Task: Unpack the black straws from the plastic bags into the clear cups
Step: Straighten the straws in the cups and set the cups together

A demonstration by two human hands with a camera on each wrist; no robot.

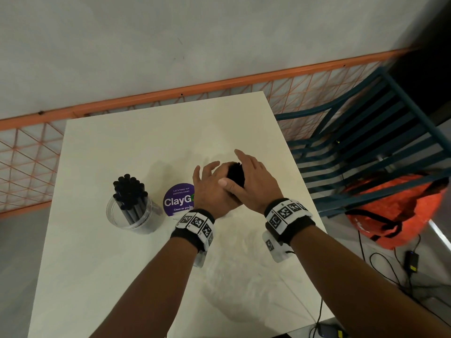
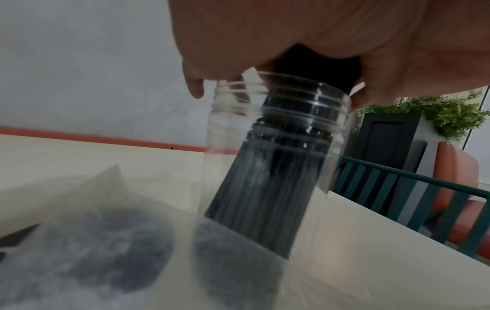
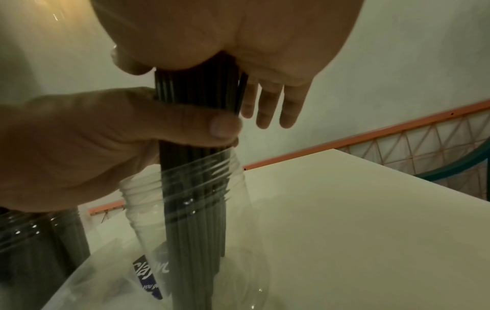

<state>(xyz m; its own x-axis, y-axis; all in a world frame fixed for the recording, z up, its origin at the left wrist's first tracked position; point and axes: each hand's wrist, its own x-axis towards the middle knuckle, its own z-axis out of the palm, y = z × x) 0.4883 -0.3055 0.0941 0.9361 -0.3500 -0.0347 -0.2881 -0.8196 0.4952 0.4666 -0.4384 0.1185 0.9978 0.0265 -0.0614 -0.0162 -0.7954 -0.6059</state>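
Near the table's (image 1: 146, 147) right edge, my left hand (image 1: 210, 191) is pinching the black straws (image 3: 196, 209) standing in the second clear cup (image 3: 238, 209), while my right hand (image 1: 253, 184) is pressing flat, fingers straight, on their tops; uneven pressure could tip the light cup.

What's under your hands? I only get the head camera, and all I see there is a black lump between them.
Observer: A clear cup. The wrist cameras show the black straws standing in it.
Child: Who's holding them?
Observer: The left hand. Its thumb wraps across the bundle just above the cup's rim.
Child: And the other hand?
Observer: The right hand rests its palm on the straws' tops, with its fingers straight.
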